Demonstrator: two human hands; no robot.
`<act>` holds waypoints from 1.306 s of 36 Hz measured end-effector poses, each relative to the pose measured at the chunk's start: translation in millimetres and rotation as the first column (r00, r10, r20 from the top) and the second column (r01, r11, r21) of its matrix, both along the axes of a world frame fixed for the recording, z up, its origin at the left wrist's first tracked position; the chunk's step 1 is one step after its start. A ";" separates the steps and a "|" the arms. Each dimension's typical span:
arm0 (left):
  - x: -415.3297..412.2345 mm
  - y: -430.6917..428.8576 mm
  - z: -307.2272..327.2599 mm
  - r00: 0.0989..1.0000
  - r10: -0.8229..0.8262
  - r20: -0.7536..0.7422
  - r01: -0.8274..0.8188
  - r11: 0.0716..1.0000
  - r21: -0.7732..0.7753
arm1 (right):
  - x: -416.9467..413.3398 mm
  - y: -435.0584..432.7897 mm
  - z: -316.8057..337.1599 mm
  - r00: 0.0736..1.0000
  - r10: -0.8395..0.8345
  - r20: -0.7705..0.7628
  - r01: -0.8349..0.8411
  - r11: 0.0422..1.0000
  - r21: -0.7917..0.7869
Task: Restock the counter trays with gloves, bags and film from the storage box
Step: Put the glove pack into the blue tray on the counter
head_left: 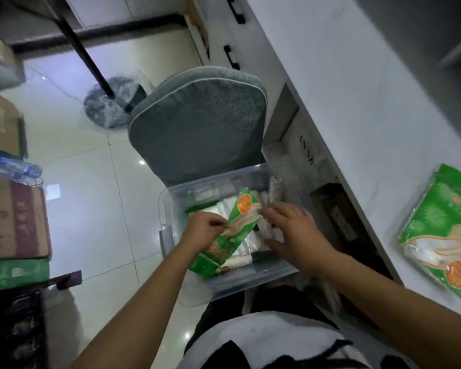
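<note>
Pinched a green glove pack (233, 233) in the left hand (205, 229), tilted up out of the clear storage box (250, 282) near the knees; held the right hand (294, 231) spread and flat on or just over the white rolls (274, 189), clasping nothing. Judged the restocking early: saw one matching pack (437, 235) already on the white counter (357, 107) at right, no trays in view, rolls and bags left to move. Found room tight, with the box hemmed between the grey chair cushion (202, 123) on the far side and the counter edge on the right, and open floor only to the left
</note>
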State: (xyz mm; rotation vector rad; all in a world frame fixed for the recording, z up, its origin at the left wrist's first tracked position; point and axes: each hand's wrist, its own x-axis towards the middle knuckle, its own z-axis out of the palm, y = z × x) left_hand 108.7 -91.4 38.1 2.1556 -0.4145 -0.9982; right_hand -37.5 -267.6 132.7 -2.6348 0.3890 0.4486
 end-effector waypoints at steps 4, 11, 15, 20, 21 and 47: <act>0.6 -5.0 49.3 0.933 -0.329 0.143 0.325 0.944 0.051 | 42.4 1.1 26.8 0.964 0.257 -0.060 -0.264 0.933 -0.243; 3.7 -4.7 113.8 0.807 -0.534 0.251 0.548 0.837 0.020 | 65.8 16.4 56.5 0.869 0.408 -0.279 -0.481 0.828 -0.288; 8.1 -6.8 141.5 0.712 -0.633 0.304 0.649 0.758 0.060 | 54.6 18.8 64.4 0.892 0.399 -0.212 -0.446 0.852 -0.274; 20.2 -12.3 165.5 0.794 -0.451 0.408 0.557 0.808 -0.191 | 28.4 1.9 81.5 0.969 0.234 -0.083 -0.248 0.928 -0.278; 23.5 -11.9 169.5 0.863 -0.317 0.393 0.455 0.827 -0.331 | 21.7 -5.0 86.6 0.983 0.177 -0.052 -0.185 0.940 -0.287; -116.3 -177.5 162.0 0.734 -0.493 -0.468 0.120 0.771 -0.625 | -205.4 -34.8 125.7 -0.070 -0.984 -0.161 0.390 -0.176 0.904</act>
